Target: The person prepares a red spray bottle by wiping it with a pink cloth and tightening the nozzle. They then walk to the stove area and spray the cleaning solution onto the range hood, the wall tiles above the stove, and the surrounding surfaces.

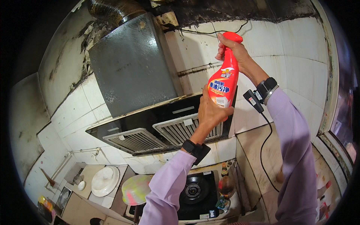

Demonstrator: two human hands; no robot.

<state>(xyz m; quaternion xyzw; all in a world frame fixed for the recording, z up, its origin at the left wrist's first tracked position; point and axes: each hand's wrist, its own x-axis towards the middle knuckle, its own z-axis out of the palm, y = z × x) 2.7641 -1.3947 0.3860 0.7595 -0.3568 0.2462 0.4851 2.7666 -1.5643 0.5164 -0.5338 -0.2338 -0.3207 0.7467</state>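
Observation:
A red spray bottle (224,76) with a printed label is held up in front of the range hood, tilted slightly. My left hand (211,108) wraps around its lower body. Up at the red spray head (233,36), my right hand (234,50) grips the neck and trigger area; the trigger itself is hidden by the fingers. Behind the bottle, the black range hood (140,123) shows two slatted grease filters (135,138), partly covered by my left hand and wrist. Its grey metal duct cover (135,67) rises to the left of the bottle.
Below the hood sits a black gas stove (197,194), with bottles (225,186) at its right and a colourful pan lid (136,189) at its left. White plates (105,180) stand on the counter. A cable (263,146) hangs from my right wrist device. A window frame (332,70) borders the right.

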